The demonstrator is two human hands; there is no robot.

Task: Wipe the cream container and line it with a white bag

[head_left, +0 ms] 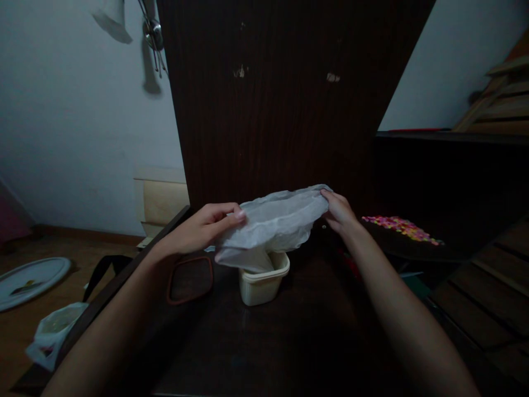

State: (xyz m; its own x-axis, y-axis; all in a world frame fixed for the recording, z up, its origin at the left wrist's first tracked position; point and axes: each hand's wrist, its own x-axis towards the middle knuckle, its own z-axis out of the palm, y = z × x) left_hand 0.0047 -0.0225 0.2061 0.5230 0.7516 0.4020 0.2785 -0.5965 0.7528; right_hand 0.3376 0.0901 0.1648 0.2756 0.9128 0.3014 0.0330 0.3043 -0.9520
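A thin white plastic bag [276, 218] is stretched between my two hands. My left hand [210, 223] pinches its left edge between thumb and fingers. At the upper right corner, my right hand [338, 208] grips the other side. The bag's lower part hangs down into a small cream plastic tub [261, 289], which stands upright on the dark table. Part of the tub's rim is hidden behind the bag. Left of the tub lies a brown rounded-square frame [190, 280], perhaps a rim or lid.
Pink and yellow small pieces [400, 227] lie in a strip on a dark surface at right. A tall dark wood panel [273, 110] rises behind the table. On the floor at left are a white oval lid-like object [35, 281] and another plastic bag [58, 331].
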